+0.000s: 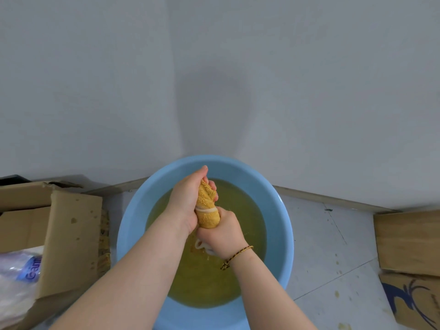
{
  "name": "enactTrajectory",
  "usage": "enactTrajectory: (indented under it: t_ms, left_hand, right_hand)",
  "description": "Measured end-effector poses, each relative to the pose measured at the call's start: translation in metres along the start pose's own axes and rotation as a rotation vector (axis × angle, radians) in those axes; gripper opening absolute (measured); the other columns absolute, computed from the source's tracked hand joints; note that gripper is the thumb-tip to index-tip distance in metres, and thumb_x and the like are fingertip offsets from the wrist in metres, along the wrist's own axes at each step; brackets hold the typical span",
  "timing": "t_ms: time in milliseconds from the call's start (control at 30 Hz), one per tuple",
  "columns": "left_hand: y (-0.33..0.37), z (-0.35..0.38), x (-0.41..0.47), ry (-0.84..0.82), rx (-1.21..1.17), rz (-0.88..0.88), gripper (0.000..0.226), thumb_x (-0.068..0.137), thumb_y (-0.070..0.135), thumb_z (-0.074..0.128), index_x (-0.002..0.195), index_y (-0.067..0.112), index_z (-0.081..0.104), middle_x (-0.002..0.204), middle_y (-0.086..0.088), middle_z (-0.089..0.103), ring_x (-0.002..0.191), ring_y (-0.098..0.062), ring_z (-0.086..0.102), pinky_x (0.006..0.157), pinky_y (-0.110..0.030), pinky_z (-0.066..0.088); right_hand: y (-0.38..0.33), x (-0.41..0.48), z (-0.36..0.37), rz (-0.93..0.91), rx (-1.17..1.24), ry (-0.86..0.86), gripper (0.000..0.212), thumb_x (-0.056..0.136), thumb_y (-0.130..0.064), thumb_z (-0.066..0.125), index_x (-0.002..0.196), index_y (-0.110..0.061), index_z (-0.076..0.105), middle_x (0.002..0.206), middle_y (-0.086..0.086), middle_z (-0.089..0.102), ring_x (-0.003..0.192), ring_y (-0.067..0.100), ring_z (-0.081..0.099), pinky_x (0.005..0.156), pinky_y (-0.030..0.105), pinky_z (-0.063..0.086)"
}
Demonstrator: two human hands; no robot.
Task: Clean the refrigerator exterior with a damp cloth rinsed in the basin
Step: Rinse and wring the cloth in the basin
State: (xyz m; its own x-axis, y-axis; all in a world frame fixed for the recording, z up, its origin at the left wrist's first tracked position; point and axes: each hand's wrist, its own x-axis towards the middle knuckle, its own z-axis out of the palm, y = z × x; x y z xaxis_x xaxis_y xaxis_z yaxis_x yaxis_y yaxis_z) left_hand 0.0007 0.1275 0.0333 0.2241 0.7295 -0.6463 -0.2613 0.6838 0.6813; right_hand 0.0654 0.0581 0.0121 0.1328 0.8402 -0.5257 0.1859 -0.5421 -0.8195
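Observation:
A yellow cloth [207,206], twisted into a thick roll with a pale band around it, is held above a light blue basin [133,225] filled with yellowish water. My left hand [190,198] grips the far end of the cloth, fingers curled round it. My right hand [222,232] grips the near end, and a white part of the cloth hangs below it toward the water. A braided bracelet sits on my right wrist. The refrigerator is not in view.
The basin stands on a pale tiled floor against a grey wall. An open cardboard box [69,236] with a plastic bag in it sits at the left. Two more cardboard boxes [407,241] stand at the right edge.

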Motion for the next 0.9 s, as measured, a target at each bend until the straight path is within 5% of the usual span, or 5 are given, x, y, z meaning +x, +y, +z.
enactTrajectory:
  t_ms: [167,333,533,700,900]
  left_hand:
    - [0.008,-0.003,-0.016,-0.213,0.037,0.015,0.017,0.088,0.029,0.050,0.089,0.015,0.058,0.079,0.000,0.067,0.072,-0.012,0.064,0.067,-0.026,0.052]
    - [-0.001,0.009,-0.044,-0.389,0.236,0.044,0.012,0.088,0.014,0.051,0.087,0.015,0.063,0.080,0.002,0.070,0.074,-0.008,0.067,0.066,-0.020,0.052]
    - [-0.001,0.042,-0.080,-0.522,0.281,0.122,0.015,0.077,0.011,0.062,0.091,0.008,0.063,0.077,-0.003,0.069,0.075,-0.013,0.065,0.069,-0.023,0.053]
    - [-0.014,0.086,-0.144,-0.655,0.476,0.174,0.050,0.060,0.025,0.073,0.106,0.022,0.052,0.104,-0.006,0.066,0.097,-0.022,0.062,0.084,-0.034,0.049]
    - [-0.077,0.148,-0.258,-0.921,0.602,0.270,0.026,0.074,0.010,0.074,0.094,0.015,0.058,0.087,-0.004,0.068,0.068,-0.004,0.066,0.056,-0.016,0.051]
  right_hand:
    - [-0.001,-0.012,0.000,0.010,0.194,0.227,0.014,0.061,-0.012,0.055,0.069,-0.020,0.047,0.049,-0.006,0.051,0.039,0.009,0.043,0.041,0.018,0.033]
    - [-0.007,-0.044,-0.015,-0.086,0.228,0.378,0.032,0.075,-0.011,0.066,0.084,-0.030,0.041,0.070,-0.006,0.055,0.057,0.008,0.052,0.048,0.018,0.042]
    - [-0.017,-0.103,-0.050,-0.243,0.097,0.478,0.027,0.066,-0.054,0.058,0.090,-0.047,0.049,0.111,-0.011,0.055,0.111,0.009,0.047,0.098,0.029,0.041]
    - [-0.025,-0.182,-0.100,-0.330,0.360,0.748,0.013,0.090,-0.013,0.054,0.082,-0.022,0.058,0.079,-0.007,0.061,0.067,-0.009,0.058,0.061,0.008,0.046]
    - [0.008,-0.314,-0.126,-0.352,0.433,1.041,0.023,0.074,-0.032,0.072,0.085,-0.019,0.056,0.081,-0.001,0.063,0.071,0.008,0.059,0.062,0.021,0.050]
